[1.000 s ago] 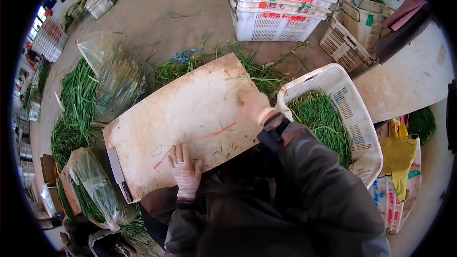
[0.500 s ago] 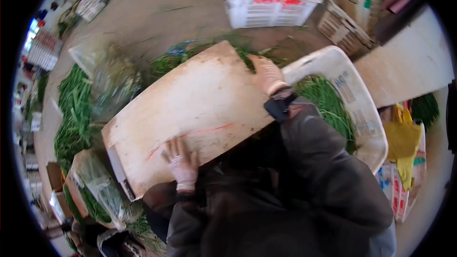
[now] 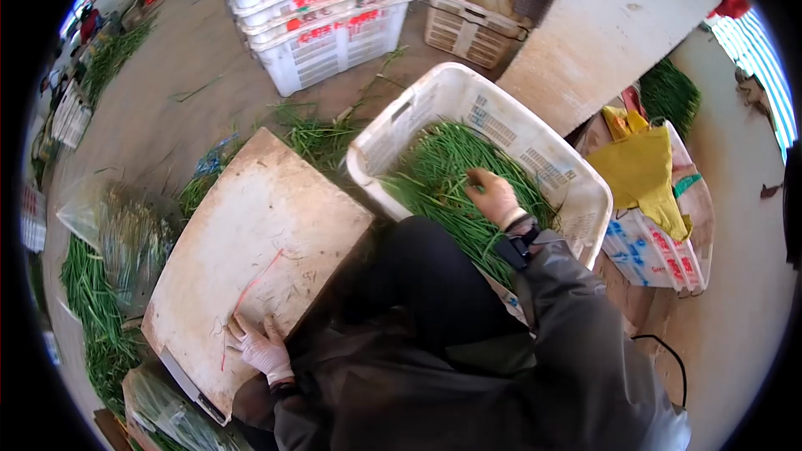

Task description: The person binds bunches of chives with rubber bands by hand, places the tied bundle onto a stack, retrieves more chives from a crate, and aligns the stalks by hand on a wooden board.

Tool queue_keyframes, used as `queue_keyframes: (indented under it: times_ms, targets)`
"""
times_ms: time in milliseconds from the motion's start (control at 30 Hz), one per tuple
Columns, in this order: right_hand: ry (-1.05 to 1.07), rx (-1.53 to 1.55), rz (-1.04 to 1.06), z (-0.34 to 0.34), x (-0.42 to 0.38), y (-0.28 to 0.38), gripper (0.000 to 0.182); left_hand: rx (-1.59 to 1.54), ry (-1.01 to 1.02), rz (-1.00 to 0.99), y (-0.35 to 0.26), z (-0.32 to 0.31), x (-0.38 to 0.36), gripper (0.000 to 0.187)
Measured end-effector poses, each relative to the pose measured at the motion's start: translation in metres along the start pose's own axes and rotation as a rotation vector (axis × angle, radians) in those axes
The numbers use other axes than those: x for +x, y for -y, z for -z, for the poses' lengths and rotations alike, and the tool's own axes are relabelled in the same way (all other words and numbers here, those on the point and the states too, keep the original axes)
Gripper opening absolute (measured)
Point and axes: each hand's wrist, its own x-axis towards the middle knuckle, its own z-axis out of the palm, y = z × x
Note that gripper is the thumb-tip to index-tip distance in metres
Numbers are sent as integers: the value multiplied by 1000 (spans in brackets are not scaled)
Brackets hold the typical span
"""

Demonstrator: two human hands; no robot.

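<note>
A worn, pale board (image 3: 242, 225) lies tilted across the lap. My left hand (image 3: 261, 351), in a thin whitish glove, rests on its lower part with fingers spread, beside a red string (image 3: 255, 284). My right hand (image 3: 494, 199), also gloved, is over long green stalks (image 3: 443, 167) inside a white plastic basket (image 3: 597, 200). Its fingers are curved at the stalks; whether any are gripped is too small to tell. A knife-like tool with a dark handle (image 3: 209, 407) lies along the board's lower left edge.
Stacked white crates (image 3: 334, 38) stand ahead, with another crate (image 3: 472, 29) to their right. Plastic bags (image 3: 138, 242) and green stalks (image 3: 92, 309) lie at the left. A yellow glove (image 3: 639, 171) hangs over a sack at the right, near a large board (image 3: 610, 25).
My right hand has left the board's far edge and moved right into the basket. The view has turned right. My left hand is still on the board.
</note>
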Motion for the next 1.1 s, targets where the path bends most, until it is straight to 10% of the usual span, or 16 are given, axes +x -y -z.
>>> queue_keyframes:
  times_ms: [267, 700, 1100]
  targets:
    - [268, -471, -575, 70, -120, -204, 41, -219, -26, -126, -30, 31, -12, 53]
    - [481, -319, -42, -88, -43, -96, 70, -431, 42, -68, -47, 18, -24, 26]
    - [809, -520, -186, -130, -16, -54, 86, -312, 48, -100, -57, 21, -22, 27]
